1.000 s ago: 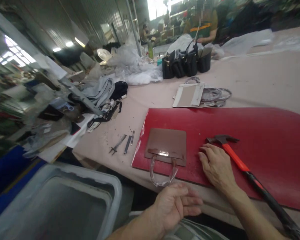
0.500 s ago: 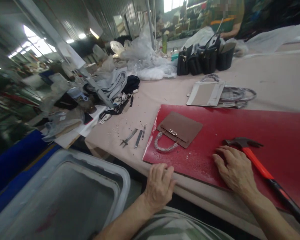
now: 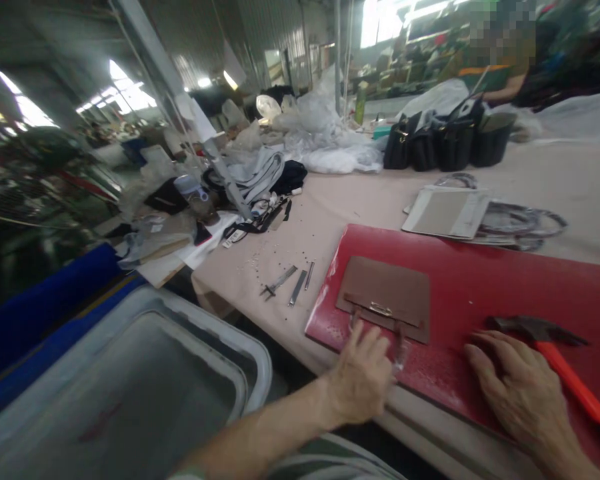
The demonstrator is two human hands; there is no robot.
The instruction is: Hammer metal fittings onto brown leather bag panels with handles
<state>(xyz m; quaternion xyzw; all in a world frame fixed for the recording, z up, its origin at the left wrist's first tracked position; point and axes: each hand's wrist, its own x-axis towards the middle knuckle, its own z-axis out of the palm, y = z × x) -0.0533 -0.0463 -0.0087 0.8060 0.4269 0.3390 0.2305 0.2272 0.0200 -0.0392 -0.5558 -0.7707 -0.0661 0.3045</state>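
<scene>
A flat brown handbag front (image 3: pixel 385 288) with a metal clasp lies on a red board (image 3: pixel 480 280). Its plastic-wrapped handle (image 3: pixel 400 353) points toward me. My left hand (image 3: pixel 363 377) is over this handle, its fingers bent across it and slightly blurred; they hide the handle's middle. Resting on the board to the right is my right hand (image 3: pixel 523 383), with loosely curved, parted fingers and nothing in it. Just beyond those fingers lies a claw hammer (image 3: pixel 563 363) with an orange and black grip, its head close to the fingertips.
Calipers (image 3: pixel 280 281), a flat metal strip (image 3: pixel 297 288) and a thin metal rod (image 3: pixel 309 275) lie left of the board. A grey plastic bin (image 3: pixel 257 357) stands below the table edge. Black bags (image 3: pixel 450 141) and wrapped handles (image 3: pixel 520 223) sit farther back, near another person.
My left hand has moved from the table edge forward onto the handle. The handbag front has turned squarer to me. My right hand stays beside the hammer. The view has shifted left.
</scene>
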